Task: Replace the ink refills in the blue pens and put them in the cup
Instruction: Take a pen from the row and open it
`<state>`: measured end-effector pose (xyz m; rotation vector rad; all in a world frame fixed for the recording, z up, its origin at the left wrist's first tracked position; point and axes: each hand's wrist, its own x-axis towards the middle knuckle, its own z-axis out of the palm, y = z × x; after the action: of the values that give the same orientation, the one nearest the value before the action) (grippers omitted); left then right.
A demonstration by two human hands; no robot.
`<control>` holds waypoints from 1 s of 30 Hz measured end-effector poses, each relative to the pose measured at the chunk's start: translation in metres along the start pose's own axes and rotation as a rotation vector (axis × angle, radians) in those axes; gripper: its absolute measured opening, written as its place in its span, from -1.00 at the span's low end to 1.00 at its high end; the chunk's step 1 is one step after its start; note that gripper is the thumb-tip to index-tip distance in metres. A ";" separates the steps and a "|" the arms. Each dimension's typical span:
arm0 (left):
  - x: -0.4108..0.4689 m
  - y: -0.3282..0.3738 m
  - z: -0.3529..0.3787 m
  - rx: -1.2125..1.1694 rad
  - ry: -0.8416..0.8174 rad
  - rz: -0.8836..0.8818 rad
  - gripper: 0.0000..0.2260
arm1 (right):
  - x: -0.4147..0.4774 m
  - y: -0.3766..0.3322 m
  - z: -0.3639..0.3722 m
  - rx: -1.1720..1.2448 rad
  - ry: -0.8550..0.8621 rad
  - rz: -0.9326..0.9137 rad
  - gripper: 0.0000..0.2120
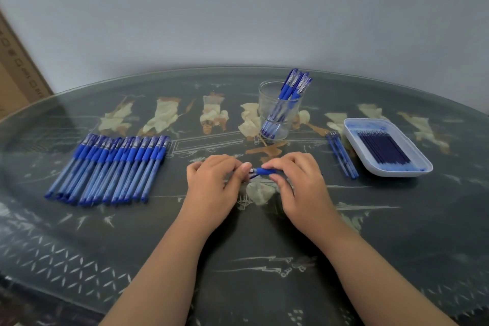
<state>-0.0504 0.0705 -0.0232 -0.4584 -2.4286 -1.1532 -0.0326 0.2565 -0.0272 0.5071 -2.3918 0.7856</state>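
- the blue plastic pen with a rubber grip (265, 171) is held low over the dark glass-topped table (264, 246), between the 2 hands, well apart from the clear glass cup (265, 106).
- the left hand (214, 180) pinches the tip end of the pen with curled fingers. the right hand (299, 182) has its fingers curled round the grip and barrel.
- from this pose, the step in hand looks like twisting the tip section against the barrel. the fingers hide the joint, so i cannot tell whether it is coming apart or going together.
- to do it well, hold the barrel steady in the right hand and turn only the small end piece with the left.
- keep both parts in line so the thread does not cross, and stay low over the table so a dropped part does not roll off.
- the thin dark blue ink refills (381, 149) lie in the white rectangular tray (427, 167) at the right. a few thin blue sticks (342, 156) lie loose just beside it, probably used refills.
- a long row of blue pens (111, 167) lies at the left, and several finished pens (293, 87) stand tilted in the cup, so most of the job seems left to do.
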 end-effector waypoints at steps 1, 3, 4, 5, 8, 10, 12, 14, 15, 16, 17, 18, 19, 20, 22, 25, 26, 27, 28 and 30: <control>-0.001 0.001 -0.001 0.012 -0.005 -0.014 -0.76 | 0.000 0.000 0.000 -0.003 0.003 -0.009 -0.80; -0.001 0.006 -0.003 0.013 -0.005 -0.047 -0.77 | 0.001 0.000 -0.001 -0.010 0.016 -0.021 -0.80; -0.001 0.006 -0.003 -0.005 0.003 -0.062 -0.76 | 0.001 0.001 -0.001 -0.014 0.025 -0.022 -0.80; -0.002 0.007 -0.003 -0.030 -0.002 -0.079 -0.70 | 0.001 0.001 -0.001 -0.014 0.036 -0.019 -0.80; -0.001 0.005 -0.002 -0.112 -0.037 -0.062 -0.70 | 0.001 0.001 -0.001 -0.001 0.051 -0.006 -0.79; 0.000 0.003 -0.002 -0.101 -0.033 -0.050 -0.90 | 0.001 0.001 -0.001 -0.002 0.045 -0.017 -0.79; 0.002 0.002 -0.002 -0.085 -0.042 -0.077 -0.88 | 0.001 0.001 0.000 -0.005 0.039 -0.024 -0.79; 0.002 0.004 -0.003 -0.072 -0.066 -0.103 -0.80 | 0.001 0.001 0.000 -0.007 0.039 -0.020 -0.78; 0.002 0.005 -0.003 -0.079 -0.066 -0.109 -0.75 | 0.001 0.002 0.000 -0.007 0.041 -0.018 -0.78; 0.001 0.006 -0.003 -0.100 -0.060 -0.108 -0.72 | 0.001 0.002 0.000 -0.007 0.042 -0.018 -0.77; 0.001 0.006 -0.003 -0.117 -0.047 -0.096 -0.73 | 0.001 0.002 0.000 -0.006 0.042 -0.019 -0.77; 0.001 0.005 -0.003 -0.124 -0.035 -0.082 -0.78 | 0.001 0.002 0.000 -0.008 0.040 -0.022 -0.77; 0.001 0.005 -0.003 -0.118 -0.026 -0.077 -0.86 | 0.002 0.002 0.000 -0.012 0.037 -0.027 -0.78; 0.002 0.005 -0.003 -0.110 -0.023 -0.087 -0.93 | 0.002 0.002 0.000 -0.017 0.036 -0.032 -0.78; 0.003 0.006 -0.004 -0.101 -0.028 -0.103 -0.88 | 0.001 0.003 0.001 -0.025 0.042 -0.040 -0.79; 0.001 0.008 -0.005 -0.113 -0.039 -0.112 -0.77 | 0.001 0.003 0.001 -0.028 0.055 -0.050 -0.79; 0.001 0.009 -0.006 -0.119 -0.043 -0.114 -0.79 | 0.001 0.003 0.001 -0.027 0.059 -0.056 -0.79; 0.001 0.009 -0.006 -0.118 -0.045 -0.112 -0.84 | 0.001 0.003 0.001 -0.029 0.062 -0.062 -0.80; 0.001 0.009 -0.007 -0.114 -0.049 -0.116 -0.87 | 0.001 0.003 0.001 -0.034 0.062 -0.067 -0.80; 0.002 0.009 -0.007 -0.116 -0.060 -0.141 -0.89 | 0.002 0.002 0.000 -0.057 0.063 -0.069 -0.80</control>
<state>-0.0460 0.0707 -0.0122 -0.3658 -2.4879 -1.3634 -0.0350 0.2575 -0.0271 0.5312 -2.3187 0.6915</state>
